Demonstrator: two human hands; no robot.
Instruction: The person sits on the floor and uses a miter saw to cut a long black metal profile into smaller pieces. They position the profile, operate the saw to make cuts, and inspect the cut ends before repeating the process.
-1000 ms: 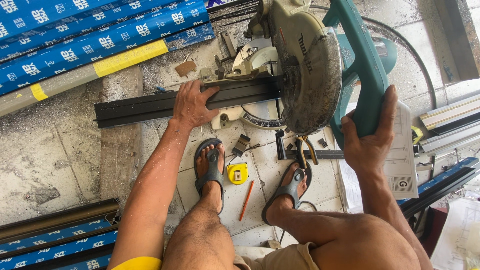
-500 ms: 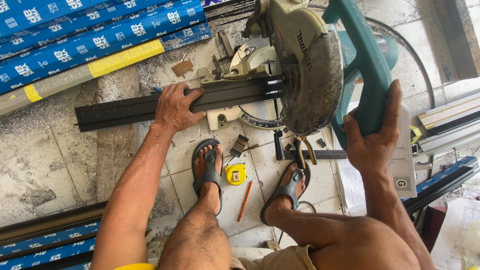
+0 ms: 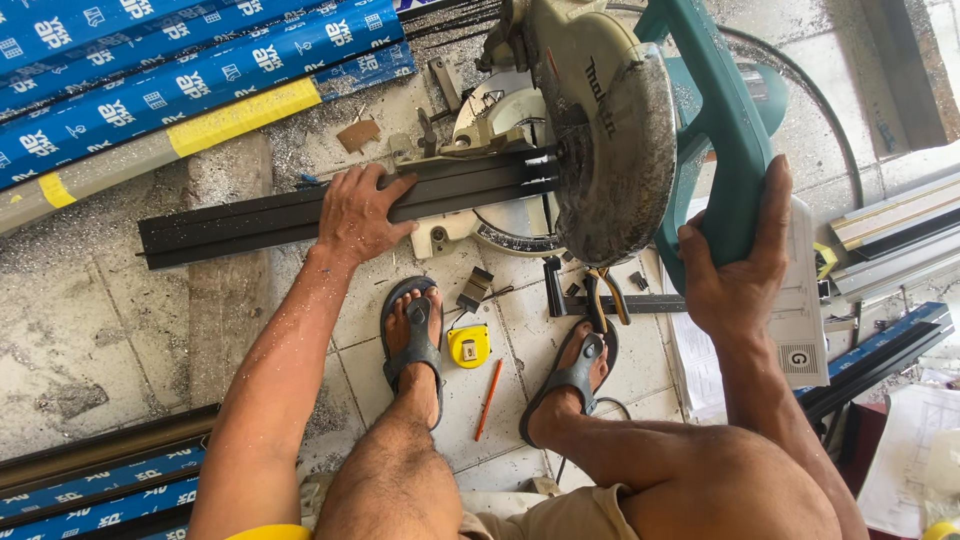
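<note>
1. Head view looks straight down on a person crouched over a miter saw [image 3: 600, 130] on a dusty tiled floor [image 3: 90, 330].
2. Left hand [image 3: 362, 212] lies palm down with fingers spread across a long black metal profile [image 3: 240, 220], pressing it flat; it is not closed around it.
3. That profile runs from the left across the saw's base and passes under the round blade guard [image 3: 620, 150].
4. Right hand [image 3: 738, 270] is wrapped tightly around the saw's teal handle [image 3: 715, 110], fingers curled closed.
5. Between the sandalled feet lie a yellow tape measure [image 3: 468, 345] and an orange pencil [image 3: 488, 398], close together but apart.
6. Pliers [image 3: 605, 298] rest near the right foot, just below the saw.
7. Blue-wrapped profiles [image 3: 190, 70] are stacked at the upper left, well apart from the hands.
8. Printed paper sheets [image 3: 800, 330] lie under the right wrist.
</note>
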